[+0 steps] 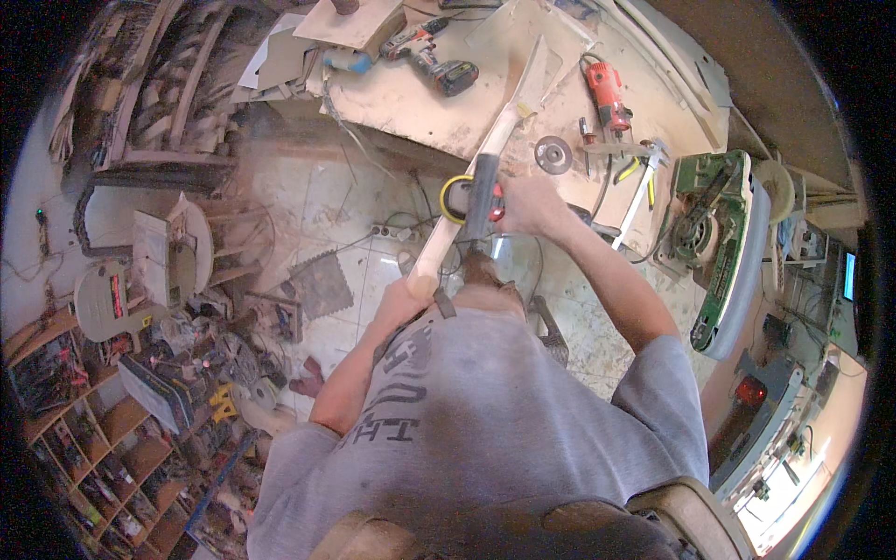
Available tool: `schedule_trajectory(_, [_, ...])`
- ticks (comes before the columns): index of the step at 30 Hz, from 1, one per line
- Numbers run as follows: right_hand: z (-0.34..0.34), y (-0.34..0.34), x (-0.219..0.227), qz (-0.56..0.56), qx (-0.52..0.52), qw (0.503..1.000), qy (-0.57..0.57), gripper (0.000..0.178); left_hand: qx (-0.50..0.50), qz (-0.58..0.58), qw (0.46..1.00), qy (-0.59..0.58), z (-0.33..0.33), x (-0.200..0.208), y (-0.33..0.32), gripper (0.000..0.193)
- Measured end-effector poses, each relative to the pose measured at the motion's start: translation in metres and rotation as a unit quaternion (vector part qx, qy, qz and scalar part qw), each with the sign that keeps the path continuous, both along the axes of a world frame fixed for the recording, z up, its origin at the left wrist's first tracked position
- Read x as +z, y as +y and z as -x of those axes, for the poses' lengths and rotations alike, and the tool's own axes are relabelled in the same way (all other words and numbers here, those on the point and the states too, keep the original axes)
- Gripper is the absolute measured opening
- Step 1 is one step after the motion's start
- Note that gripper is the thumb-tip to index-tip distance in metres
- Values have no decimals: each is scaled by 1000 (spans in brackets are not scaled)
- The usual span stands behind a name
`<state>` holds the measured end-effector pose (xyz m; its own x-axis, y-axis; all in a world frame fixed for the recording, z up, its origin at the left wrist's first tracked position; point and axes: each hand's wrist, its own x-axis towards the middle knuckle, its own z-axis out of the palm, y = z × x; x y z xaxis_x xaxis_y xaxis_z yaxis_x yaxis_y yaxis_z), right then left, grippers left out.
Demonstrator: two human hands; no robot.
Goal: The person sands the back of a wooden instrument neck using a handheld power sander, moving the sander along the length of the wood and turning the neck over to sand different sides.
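A long, pale wooden piece (pixel 439 250) slants from near my body up onto the workbench (pixel 411 112), its far end over the bench top. My left hand (pixel 399 304) is closed round the near end of the wood. In my right hand (pixel 530 207) is an angle grinder (pixel 481 198) with a dark body, a red part and a yellow-rimmed disc (pixel 455 199). The grinder lies across the middle of the wood. Whether its disc touches the wood, I cannot tell. My right fingers are partly hidden behind the tool.
On the bench lie a cordless drill (pixel 431 61), a red corded power tool (pixel 609 95), a loose round disc (pixel 553 155) and a caliper (pixel 642 191). A green machine (pixel 714 243) stands at right. Left are a band saw (pixel 103 299) and compartment shelves (pixel 107 467). Cables cross the floor.
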<state>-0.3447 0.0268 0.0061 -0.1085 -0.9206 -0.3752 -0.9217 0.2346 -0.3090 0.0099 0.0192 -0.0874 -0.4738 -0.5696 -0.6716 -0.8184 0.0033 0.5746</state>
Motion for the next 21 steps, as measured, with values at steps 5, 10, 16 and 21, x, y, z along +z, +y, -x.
schedule_trajectory(5, [9, -15, 14, -3, -60, 998, -9, 47, -1, 23, 1000, -16, 6, 8, 1, 50])
schedule_trajectory(10, [85, -44, 21, -29, -93, 993, 62, 45, 3, 32, 999, -12, 3, 0, 3, 50])
schedule_trajectory(16, [65, -40, 20, -36, -48, 997, 53, 49, 24, 17, 1000, -8, 3, -4, 3, 50])
schedule_trajectory(21, [-3, -14, 34, -34, 36, 999, 20, 47, 28, -12, 999, -33, 4, 1, 4, 50])
